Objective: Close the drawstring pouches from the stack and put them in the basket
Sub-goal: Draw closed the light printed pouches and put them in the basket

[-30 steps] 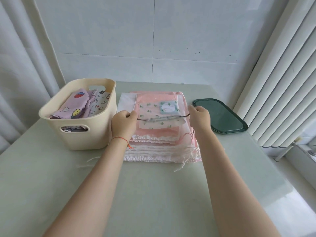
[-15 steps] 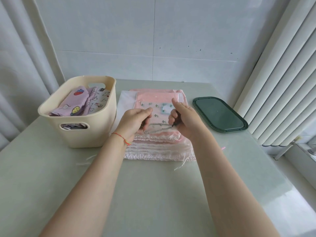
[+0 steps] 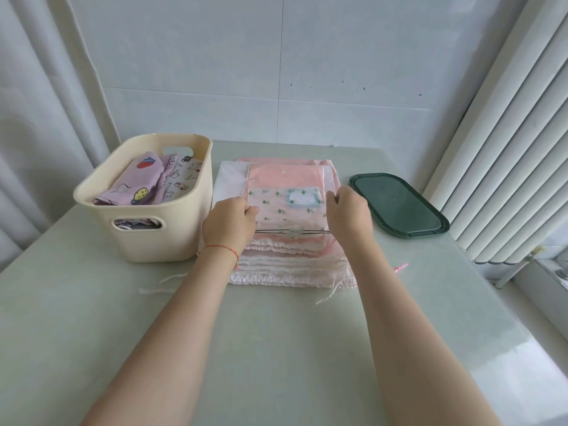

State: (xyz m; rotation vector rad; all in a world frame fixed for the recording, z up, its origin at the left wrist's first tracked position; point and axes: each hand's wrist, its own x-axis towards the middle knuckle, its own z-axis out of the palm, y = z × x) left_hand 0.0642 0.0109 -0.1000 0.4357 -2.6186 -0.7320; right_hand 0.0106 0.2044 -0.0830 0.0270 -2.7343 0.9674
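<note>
A small pink pouch with green sprigs and a blue label [image 3: 284,207] lies on top of the stack of pink and white pouches [image 3: 292,265] in the middle of the table. Its dark drawstring [image 3: 316,231] is stretched taut left and right, with the pouch mouth bunched at the middle. My left hand [image 3: 229,224] grips the left end of the string and my right hand [image 3: 347,212] grips the right end. The cream basket [image 3: 184,232] stands to the left and holds closed lilac and white printed pouches [image 3: 147,179].
A dark green oval lid or tray [image 3: 398,204] lies to the right of the stack. White strings [image 3: 159,285] trail from the stack onto the table. A small pink scrap [image 3: 401,267] lies at the right. Curtains hang left, vertical blinds right.
My hands were together over the middle of the small pouch half a second ago. They have moved apart, pulling the drawstring taut and bunching the mouth.
</note>
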